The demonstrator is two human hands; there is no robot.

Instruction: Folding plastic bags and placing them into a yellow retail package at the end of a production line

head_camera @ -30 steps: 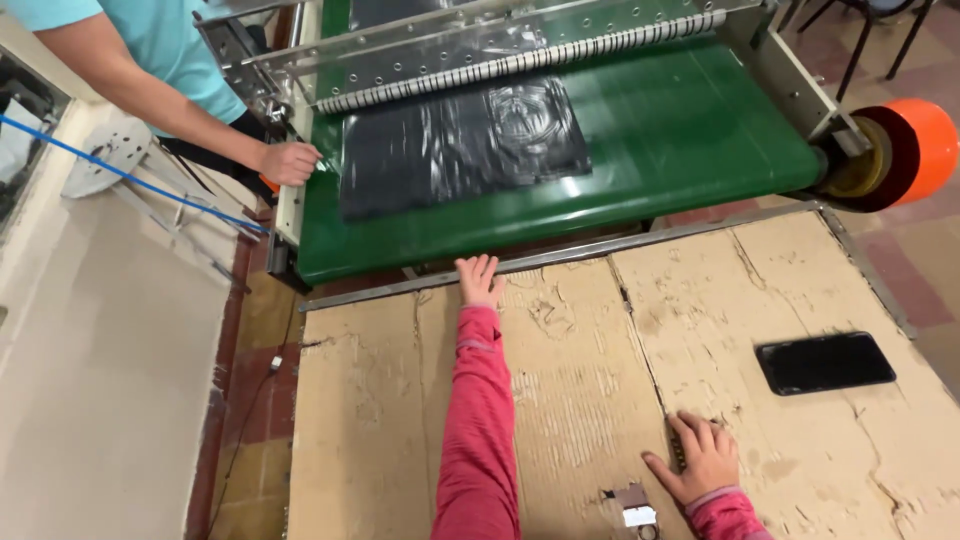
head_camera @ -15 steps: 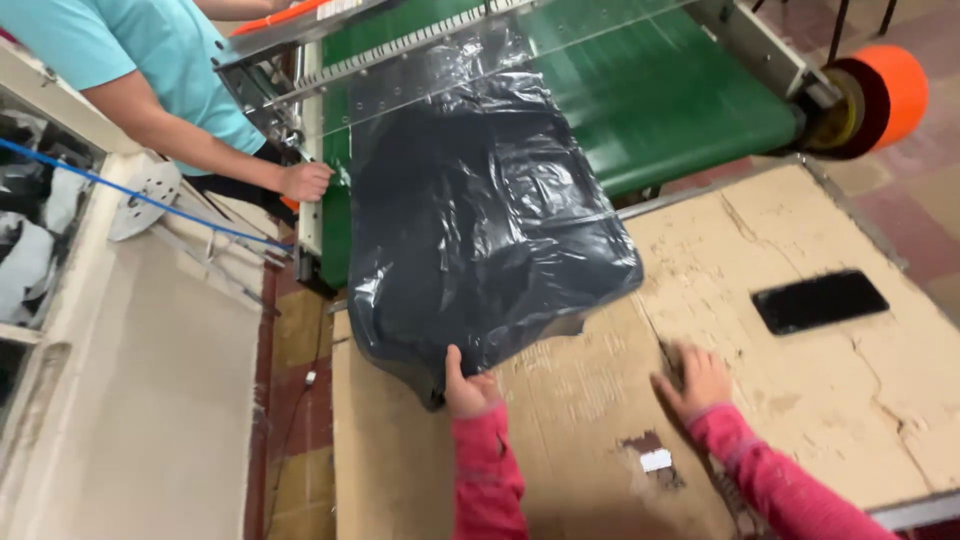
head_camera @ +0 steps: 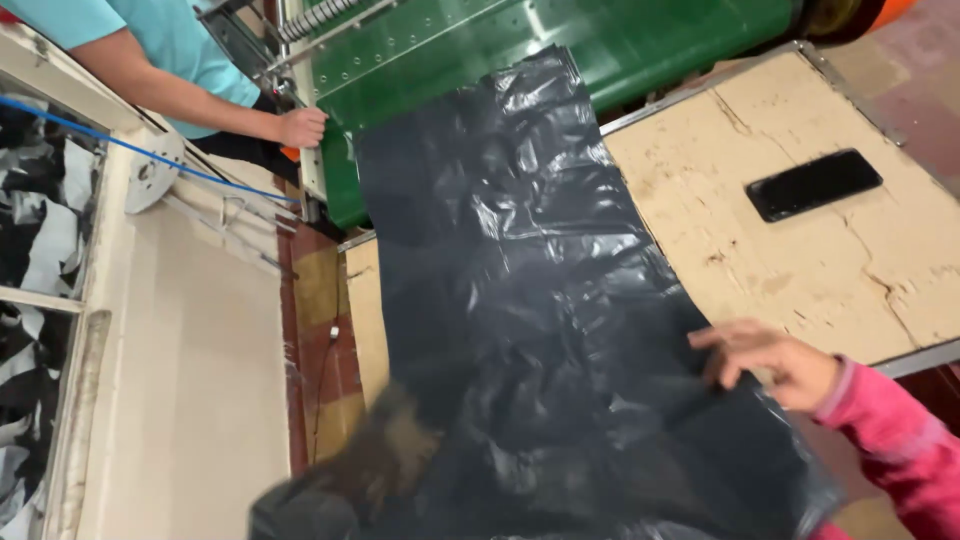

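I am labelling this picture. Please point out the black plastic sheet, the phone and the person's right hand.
black plastic sheet (head_camera: 520,300), head view, its crinkled middle.
phone (head_camera: 813,184), head view, middle of its dark screen.
right hand (head_camera: 775,362), head view, its back.

Plastic sheet (head_camera: 530,330): lies lengthwise down the middle of my desk (head_camera: 850,260), far end on the conveyor bed (head_camera: 600,40) behind it. My right hand (head_camera: 775,362): on the sheet's right edge. Phone (head_camera: 813,184): on the desk, right of the sheet. Co-worker's hand (head_camera: 300,127): at the conveyor's left side.
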